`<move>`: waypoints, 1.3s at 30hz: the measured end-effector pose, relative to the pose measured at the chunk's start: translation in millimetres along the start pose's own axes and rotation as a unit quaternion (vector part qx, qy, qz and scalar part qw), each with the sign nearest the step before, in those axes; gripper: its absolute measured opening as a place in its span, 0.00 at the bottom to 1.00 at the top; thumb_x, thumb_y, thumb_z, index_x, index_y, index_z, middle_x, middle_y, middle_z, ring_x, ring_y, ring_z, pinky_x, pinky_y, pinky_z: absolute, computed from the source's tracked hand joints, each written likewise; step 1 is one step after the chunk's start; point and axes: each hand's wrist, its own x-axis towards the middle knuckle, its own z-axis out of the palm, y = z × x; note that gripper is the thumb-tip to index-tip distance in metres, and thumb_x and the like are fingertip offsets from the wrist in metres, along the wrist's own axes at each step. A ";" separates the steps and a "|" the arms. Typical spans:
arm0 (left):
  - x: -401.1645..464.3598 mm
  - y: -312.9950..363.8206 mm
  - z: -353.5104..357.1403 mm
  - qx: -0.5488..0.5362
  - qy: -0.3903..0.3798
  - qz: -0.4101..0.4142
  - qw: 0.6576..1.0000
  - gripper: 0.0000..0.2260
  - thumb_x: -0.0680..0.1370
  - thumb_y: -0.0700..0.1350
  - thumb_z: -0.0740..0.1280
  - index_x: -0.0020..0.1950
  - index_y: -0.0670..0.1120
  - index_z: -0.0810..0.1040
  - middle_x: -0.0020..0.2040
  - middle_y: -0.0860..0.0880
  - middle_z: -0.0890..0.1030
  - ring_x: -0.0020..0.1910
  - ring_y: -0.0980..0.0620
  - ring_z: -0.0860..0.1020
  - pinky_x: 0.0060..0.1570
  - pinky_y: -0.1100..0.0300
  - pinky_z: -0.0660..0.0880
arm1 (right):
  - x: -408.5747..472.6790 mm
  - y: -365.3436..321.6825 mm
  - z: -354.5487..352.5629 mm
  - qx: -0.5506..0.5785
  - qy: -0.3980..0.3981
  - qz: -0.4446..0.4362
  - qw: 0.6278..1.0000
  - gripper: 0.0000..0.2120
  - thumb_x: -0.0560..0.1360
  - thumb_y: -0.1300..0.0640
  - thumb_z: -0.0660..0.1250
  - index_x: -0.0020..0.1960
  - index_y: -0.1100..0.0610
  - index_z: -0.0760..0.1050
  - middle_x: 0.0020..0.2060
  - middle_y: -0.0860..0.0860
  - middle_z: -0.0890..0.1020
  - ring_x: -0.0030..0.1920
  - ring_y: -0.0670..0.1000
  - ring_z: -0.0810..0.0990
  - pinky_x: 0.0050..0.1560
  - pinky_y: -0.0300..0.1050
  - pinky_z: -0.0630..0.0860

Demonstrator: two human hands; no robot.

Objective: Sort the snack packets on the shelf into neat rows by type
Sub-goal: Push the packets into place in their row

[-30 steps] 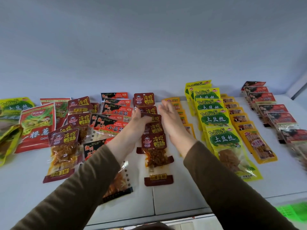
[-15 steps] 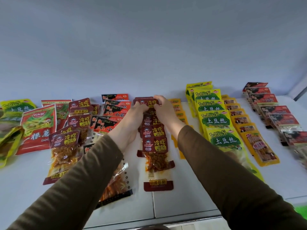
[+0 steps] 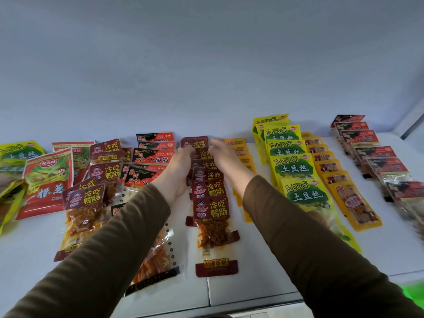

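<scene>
Head view: you are reaching both arms, in brown sleeves (image 3: 305,239), forward over the white shelf (image 3: 263,267), and both hands are meeting at the far end of the centre row of dark red packets (image 3: 210,208). Your left hand (image 3: 177,171) is lying along the left edge of that row with its fingertips on the rearmost dark red packet (image 3: 195,143), near the back wall; the fingers are curling onto the packet's left edge, though whether they are pinching it or only touching it cannot be told. Your right hand (image 3: 226,160) is lying along the right edge of the same row, fingers held together and fairly straight, with the tips touching the packet's upper right corner. The row itself is running from the back wall towards you, each packet overlapping the one behind, and the nearest one is showing its clear window and red footer. To the left, loose dark red packets (image 3: 86,210) are lying mixed with black-and-red packets (image 3: 151,157), unsorted and overlapping. Further left, a red-and-green packet (image 3: 47,180) is lying tilted beside yellow-green packets at the frame edge. To the right, a row of small orange packets (image 3: 238,152) is sitting just beside your right hand, partly hidden by the forearm. Beyond it, a row of yellow-green packets (image 3: 291,166), a row of orange-yellow packets (image 3: 353,203) and a row of red-topped clear packets (image 3: 385,166) are lying in overlapped lines.
</scene>
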 end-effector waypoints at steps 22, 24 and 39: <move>12.5 2.5 3.8 -0.062 -0.016 -0.032 0.997 0.15 0.85 0.49 0.58 0.62 0.42 0.79 0.55 0.42 0.86 0.53 0.43 0.85 0.58 0.45 0.80 | 1.3 -1.6 1.4 0.124 -0.021 0.111 0.986 0.11 0.85 0.58 0.56 0.50 0.51 0.76 0.47 0.53 0.82 0.51 0.54 0.82 0.59 0.54 0.78; 12.9 3.8 5.8 -0.074 -0.014 -0.030 0.997 0.16 0.85 0.48 0.58 0.64 0.41 0.79 0.57 0.40 0.85 0.50 0.44 0.86 0.53 0.47 0.82 | 1.5 -1.4 4.2 0.126 -0.015 0.111 0.986 0.12 0.85 0.57 0.57 0.47 0.48 0.75 0.49 0.52 0.82 0.55 0.55 0.81 0.63 0.56 0.77; 13.1 0.5 -1.2 -0.065 -0.035 -0.022 0.997 0.18 0.85 0.49 0.57 0.68 0.40 0.76 0.56 0.42 0.85 0.45 0.48 0.86 0.37 0.55 0.83 | 2.9 -0.2 5.7 0.156 0.040 0.159 0.974 0.28 0.81 0.35 0.55 0.61 0.57 0.78 0.52 0.57 0.85 0.52 0.58 0.86 0.60 0.59 0.79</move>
